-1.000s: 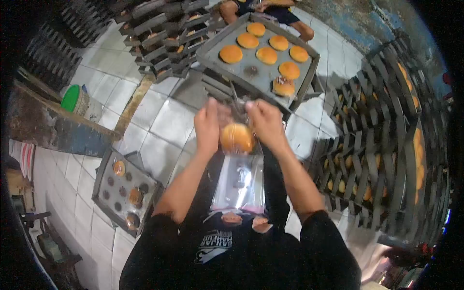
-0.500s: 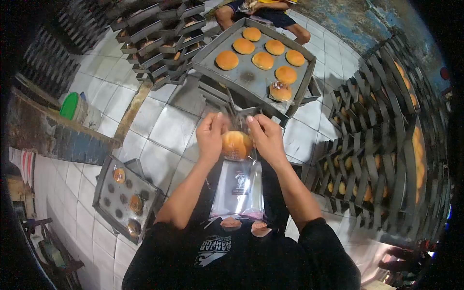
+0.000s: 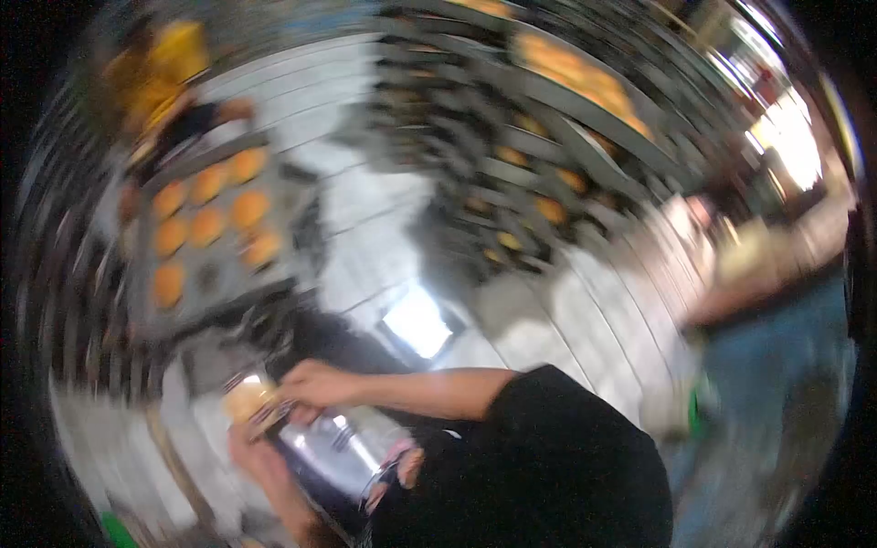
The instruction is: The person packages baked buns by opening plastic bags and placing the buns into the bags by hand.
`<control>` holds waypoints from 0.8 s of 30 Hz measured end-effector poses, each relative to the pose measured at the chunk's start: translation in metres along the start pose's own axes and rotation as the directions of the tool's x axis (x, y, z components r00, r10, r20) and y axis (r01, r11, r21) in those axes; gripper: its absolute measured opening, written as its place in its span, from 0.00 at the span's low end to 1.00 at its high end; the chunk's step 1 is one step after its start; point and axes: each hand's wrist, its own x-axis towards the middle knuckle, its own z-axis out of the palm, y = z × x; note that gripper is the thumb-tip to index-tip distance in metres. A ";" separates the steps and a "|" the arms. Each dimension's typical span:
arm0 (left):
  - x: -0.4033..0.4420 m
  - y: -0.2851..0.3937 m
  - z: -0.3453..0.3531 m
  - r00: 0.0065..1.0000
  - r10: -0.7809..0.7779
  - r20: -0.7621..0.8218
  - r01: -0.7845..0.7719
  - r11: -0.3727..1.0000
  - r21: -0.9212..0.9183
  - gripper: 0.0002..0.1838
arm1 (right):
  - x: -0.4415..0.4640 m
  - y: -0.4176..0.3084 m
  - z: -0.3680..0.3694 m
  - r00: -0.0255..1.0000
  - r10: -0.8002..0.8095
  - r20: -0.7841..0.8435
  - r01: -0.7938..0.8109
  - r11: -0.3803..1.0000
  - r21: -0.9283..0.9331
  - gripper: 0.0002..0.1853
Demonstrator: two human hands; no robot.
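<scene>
The view is smeared by motion. A round golden bun (image 3: 248, 398) in a clear printed plastic bag is between my two hands, low on the left. My left hand (image 3: 254, 449) is closed around its lower side. From the right comes my right hand (image 3: 315, 384), fingers pinched at the bag's edge beside the bun; the exact grip is blurred. A stack of clear plastic bags (image 3: 343, 452) lies on my lap just below the hands. Up and left, a large metal tray (image 3: 206, 279) carries several golden buns, one of them seemingly bagged.
Stacked metal trays of buns (image 3: 548, 137) stand at the upper right. A person in a yellow top (image 3: 174, 64) sits behind the large tray. White floor tiles (image 3: 375, 219) run between them, and something green (image 3: 699, 411) is at the right.
My view has swung to the right, so the large tray and my hands now appear further left. The bun, still in its bag, has turned and stays between both hands.
</scene>
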 end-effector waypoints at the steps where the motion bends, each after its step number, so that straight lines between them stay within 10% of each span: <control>1: 0.018 -0.019 -0.025 0.992 -0.113 -0.063 0.085 0.936 -0.341 0.20 | 0.004 -0.020 0.004 0.996 -0.093 0.009 0.091 0.988 0.124 0.16; 3: 0.028 0.047 0.007 0.999 -0.037 0.029 0.047 0.812 -0.581 0.25 | 0.028 -0.062 0.012 0.902 -0.427 0.059 0.428 0.903 -0.016 0.15; 5: 0.062 -0.011 -0.059 0.999 0.003 -0.033 -0.024 0.758 -0.652 0.32 | 0.044 -0.058 0.033 0.558 -0.823 -0.109 0.750 0.555 -0.360 0.14; 6: 0.075 0.016 -0.034 0.923 0.384 -0.024 -0.385 0.923 -0.020 0.35 | 0.053 -0.109 0.015 0.642 -0.767 0.011 0.636 0.524 -0.566 0.13; 9: 0.053 0.071 0.000 0.928 0.372 0.033 -0.333 0.785 0.523 0.30 | 0.063 -0.097 0.006 0.509 -0.860 0.046 0.464 0.229 -0.856 0.23; 10: 0.013 0.116 0.060 0.958 0.218 -0.186 -0.120 0.895 0.430 0.28 | 0.075 -0.113 -0.006 0.432 -0.885 0.177 0.398 0.011 -0.917 0.27; 13: -0.070 0.018 0.024 0.912 0.323 0.251 -0.409 0.731 0.546 0.34 | 0.021 -0.066 -0.009 0.808 -0.479 0.344 0.514 0.285 -0.809 0.23; 14: -0.089 0.045 0.042 0.861 0.282 0.423 -0.501 0.334 0.798 0.27 | 0.001 -0.042 -0.019 0.853 -0.366 0.372 0.496 0.348 -0.796 0.25; 16: -0.114 0.045 0.053 0.865 0.320 0.385 -0.474 0.272 0.838 0.15 | -0.045 -0.005 -0.038 0.820 -0.488 0.298 0.502 0.365 -0.784 0.29; 19: -0.130 0.055 0.073 0.796 0.345 0.498 -0.592 0.274 0.757 0.14 | -0.113 -0.029 -0.049 0.692 -0.605 0.393 0.519 0.039 -0.854 0.25; 21: -0.094 0.032 0.043 0.610 0.495 0.619 -0.748 0.100 0.656 0.16 | -0.069 -0.030 -0.042 0.739 -0.509 0.441 0.457 -0.102 -0.884 0.20; 24: -0.088 0.056 0.056 0.916 0.271 0.295 -0.379 0.824 0.421 0.22 | -0.092 -0.063 -0.034 0.734 -0.480 0.479 0.530 -0.036 -0.847 0.09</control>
